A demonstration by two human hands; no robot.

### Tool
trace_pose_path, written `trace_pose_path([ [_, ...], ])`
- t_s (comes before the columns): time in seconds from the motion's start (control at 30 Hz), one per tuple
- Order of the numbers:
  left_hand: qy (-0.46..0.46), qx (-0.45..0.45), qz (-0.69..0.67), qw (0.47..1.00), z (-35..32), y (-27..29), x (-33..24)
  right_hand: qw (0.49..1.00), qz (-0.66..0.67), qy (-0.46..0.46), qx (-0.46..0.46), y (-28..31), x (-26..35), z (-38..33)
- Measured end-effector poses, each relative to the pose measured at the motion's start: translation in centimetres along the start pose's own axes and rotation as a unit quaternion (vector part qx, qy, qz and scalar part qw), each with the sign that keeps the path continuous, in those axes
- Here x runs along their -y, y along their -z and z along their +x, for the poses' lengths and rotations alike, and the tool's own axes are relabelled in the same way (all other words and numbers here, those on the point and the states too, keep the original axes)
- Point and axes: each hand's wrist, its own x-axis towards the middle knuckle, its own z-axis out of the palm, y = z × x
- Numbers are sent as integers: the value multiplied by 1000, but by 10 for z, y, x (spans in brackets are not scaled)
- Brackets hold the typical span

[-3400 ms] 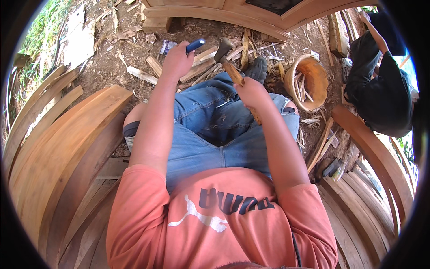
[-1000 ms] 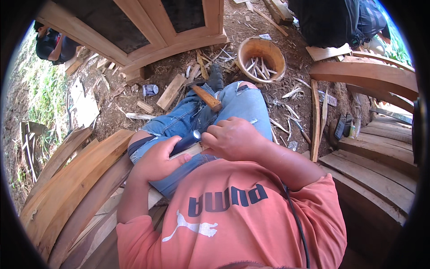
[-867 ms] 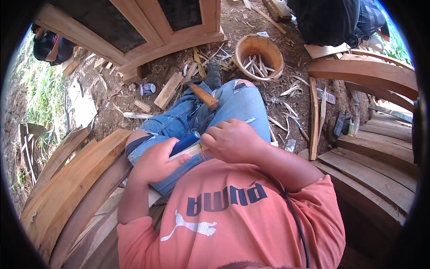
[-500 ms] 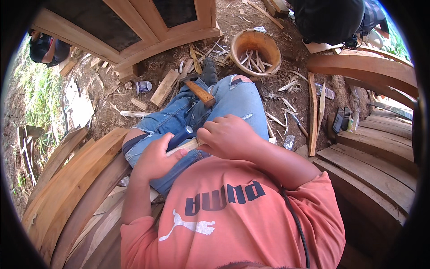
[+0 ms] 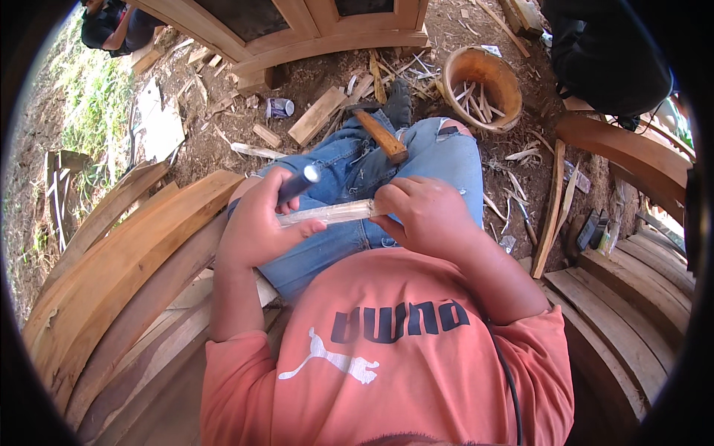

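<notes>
Above my lap, a pale, narrow strip of wood [image 5: 338, 213] spans the gap between my two hands. My left hand [image 5: 260, 215] is closed round a dark blue cylindrical handle [image 5: 297, 186] with a pale round end; whatever it belongs to is hidden. The strip's left end lies against the same hand, by the thumb. At the strip's other end, my right hand [image 5: 428, 212] pinches it between thumb and curled fingers. A hammer [image 5: 381, 137] rests across my jeans, its wooden handle towards me and its dark head partly hidden.
An old bucket [image 5: 485, 89] holding wood slivers stands ahead, right of a panelled wooden frame [image 5: 327, 33]. Curved planks [image 5: 126, 282] lie at my left, stacked boards [image 5: 625, 312] at my right. Offcuts and shavings litter the ground. Other people sit at far left and far right.
The view has swung left, so the surroundings sit further right. My hands have moved apart, and more of the wood strip shows between them. The blue handle now points up more.
</notes>
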Motion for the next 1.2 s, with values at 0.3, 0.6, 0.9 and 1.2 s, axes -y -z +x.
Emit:
trace_pose_path([
  [0.3,-9,24,110,994,-3,-11,-9,993,14,-44,110,13,3,14],
  [0.6,81,101,-13,992,3,-8,10,976,108,-114,154,22,-6,33],
  [0.9,109,70,-3,992,27,14,44,997,23,26,69,15,-21,56],
  [1.2,184,-51,219,957,103,22,158,987,19,-60,150,-27,-64,120],
])
